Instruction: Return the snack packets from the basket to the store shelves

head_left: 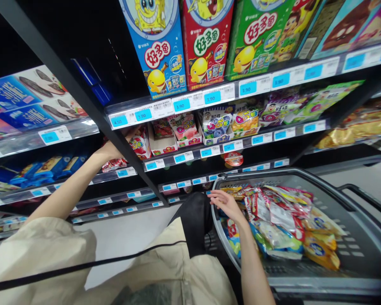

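My left hand (pixel 113 149) reaches into a middle shelf at the dark upright post. Its fingers are hidden by the post and the shelf edge, so what they hold does not show. Just right of the post stands a red gummy candy bag (pixel 139 142), and red shiny packs (pixel 114 164) lie below the wrist. My right hand (pixel 225 203) hovers at the near left rim of a grey shopping basket (pixel 365 212), fingers stretched out, holding nothing. Inside the basket lies a heap of snack bags, among them red-and-white bags (pixel 279 207) and an orange bag (pixel 322 249).
Blue (pixel 161 63), red (pixel 206 55) and green (pixel 257 51) snack boxes stand on the shelf above. Below them, open cartons hold gummy bags (pixel 217 123). Blue cookie boxes (pixel 15 101) fill the left shelf. Price labels (pixel 182 157) line the shelf edges.
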Action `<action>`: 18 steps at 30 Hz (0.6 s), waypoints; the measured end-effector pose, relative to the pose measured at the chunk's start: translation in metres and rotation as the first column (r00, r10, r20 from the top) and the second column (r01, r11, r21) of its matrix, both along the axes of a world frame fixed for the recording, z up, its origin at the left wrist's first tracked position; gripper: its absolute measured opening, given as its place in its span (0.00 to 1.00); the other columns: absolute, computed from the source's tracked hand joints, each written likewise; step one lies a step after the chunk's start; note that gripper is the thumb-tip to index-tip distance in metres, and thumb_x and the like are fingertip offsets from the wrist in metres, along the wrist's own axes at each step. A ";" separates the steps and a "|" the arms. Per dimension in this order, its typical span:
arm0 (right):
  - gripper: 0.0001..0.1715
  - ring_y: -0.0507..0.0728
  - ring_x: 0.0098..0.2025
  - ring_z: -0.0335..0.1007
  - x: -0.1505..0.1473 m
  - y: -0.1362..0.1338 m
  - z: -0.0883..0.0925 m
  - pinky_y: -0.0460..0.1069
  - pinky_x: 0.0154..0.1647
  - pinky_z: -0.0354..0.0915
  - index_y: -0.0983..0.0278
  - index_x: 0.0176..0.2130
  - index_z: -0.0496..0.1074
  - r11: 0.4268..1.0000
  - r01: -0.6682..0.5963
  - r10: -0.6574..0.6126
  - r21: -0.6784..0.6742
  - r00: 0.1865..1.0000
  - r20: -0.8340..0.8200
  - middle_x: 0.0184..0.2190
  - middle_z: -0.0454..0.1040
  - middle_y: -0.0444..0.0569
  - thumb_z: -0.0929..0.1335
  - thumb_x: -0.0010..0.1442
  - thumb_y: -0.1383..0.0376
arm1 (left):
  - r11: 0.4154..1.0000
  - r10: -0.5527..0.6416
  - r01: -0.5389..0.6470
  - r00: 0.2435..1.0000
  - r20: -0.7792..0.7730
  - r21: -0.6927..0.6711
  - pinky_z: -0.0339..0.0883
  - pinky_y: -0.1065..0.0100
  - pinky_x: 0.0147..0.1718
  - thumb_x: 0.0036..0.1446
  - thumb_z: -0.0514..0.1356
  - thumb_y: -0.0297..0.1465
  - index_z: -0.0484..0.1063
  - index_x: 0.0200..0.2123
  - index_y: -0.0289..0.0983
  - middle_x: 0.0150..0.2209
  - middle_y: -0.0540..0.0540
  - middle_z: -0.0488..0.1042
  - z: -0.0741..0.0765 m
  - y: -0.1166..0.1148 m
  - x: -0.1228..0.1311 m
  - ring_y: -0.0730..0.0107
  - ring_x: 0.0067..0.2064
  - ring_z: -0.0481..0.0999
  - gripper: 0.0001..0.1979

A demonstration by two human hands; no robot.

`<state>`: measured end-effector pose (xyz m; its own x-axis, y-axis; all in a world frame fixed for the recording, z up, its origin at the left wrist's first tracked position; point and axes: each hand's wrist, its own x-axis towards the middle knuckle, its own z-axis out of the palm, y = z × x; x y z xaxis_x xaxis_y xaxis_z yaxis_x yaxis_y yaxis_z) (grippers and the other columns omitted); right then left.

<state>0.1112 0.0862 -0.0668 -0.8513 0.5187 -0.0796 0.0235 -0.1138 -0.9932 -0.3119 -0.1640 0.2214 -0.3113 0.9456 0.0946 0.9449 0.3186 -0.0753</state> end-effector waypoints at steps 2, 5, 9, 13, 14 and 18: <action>0.34 0.60 0.38 0.82 0.000 0.000 0.001 0.48 0.30 0.68 0.63 0.51 0.75 1.000 0.003 -0.003 -0.001 1.000 0.001 0.48 0.82 0.60 0.77 0.55 0.45 | 0.999 0.035 -0.034 0.999 -0.026 0.040 0.54 0.51 0.74 0.53 0.68 0.49 0.48 0.77 0.35 0.70 0.39 0.67 -0.004 -0.001 0.006 0.46 0.72 0.61 0.56; 0.34 0.60 0.38 0.82 0.000 -0.001 0.002 0.48 0.30 0.68 0.64 0.50 0.75 1.000 0.008 -0.008 -0.003 1.000 0.001 0.48 0.82 0.60 0.77 0.54 0.45 | 0.989 0.087 -0.080 0.995 -0.055 0.124 0.49 0.49 0.75 0.56 0.68 0.51 0.43 0.78 0.37 0.73 0.38 0.61 -0.011 -0.002 0.010 0.44 0.74 0.57 0.57; 0.34 0.60 0.37 0.82 -0.001 -0.001 0.001 0.48 0.29 0.68 0.63 0.50 0.75 1.000 0.006 -0.006 -0.010 1.000 0.006 0.48 0.82 0.60 0.78 0.53 0.45 | 0.982 0.106 -0.098 0.994 -0.040 0.163 0.48 0.45 0.75 0.59 0.65 0.55 0.40 0.78 0.37 0.74 0.37 0.58 -0.016 -0.003 0.008 0.43 0.75 0.57 0.57; 0.35 0.60 0.37 0.82 -0.002 0.000 0.000 0.48 0.28 0.68 0.64 0.50 0.75 1.000 0.014 -0.014 -0.020 1.000 0.007 0.47 0.82 0.60 0.78 0.52 0.45 | 0.985 0.097 -0.096 0.995 0.000 0.142 0.52 0.49 0.74 0.60 0.62 0.55 0.43 0.78 0.39 0.73 0.39 0.62 -0.012 -0.004 0.011 0.45 0.73 0.59 0.53; 0.35 0.61 0.37 0.82 -0.002 0.000 0.000 0.48 0.28 0.68 0.64 0.50 0.75 1.000 0.015 -0.015 -0.023 1.000 0.007 0.47 0.82 0.60 0.78 0.52 0.45 | 0.984 0.105 -0.105 0.994 0.010 0.146 0.54 0.50 0.73 0.61 0.61 0.54 0.46 0.78 0.40 0.72 0.40 0.64 -0.011 -0.004 0.013 0.46 0.73 0.61 0.51; 0.34 0.61 0.37 0.82 -0.001 0.000 -0.001 0.48 0.29 0.68 0.63 0.50 0.75 1.000 0.011 -0.011 -0.021 1.000 0.003 0.47 0.82 0.60 0.78 0.53 0.45 | 0.977 0.148 -0.144 0.989 -0.019 0.155 0.56 0.49 0.72 0.67 0.55 0.45 0.59 0.74 0.40 0.66 0.40 0.70 -0.010 -0.013 0.017 0.46 0.69 0.66 0.36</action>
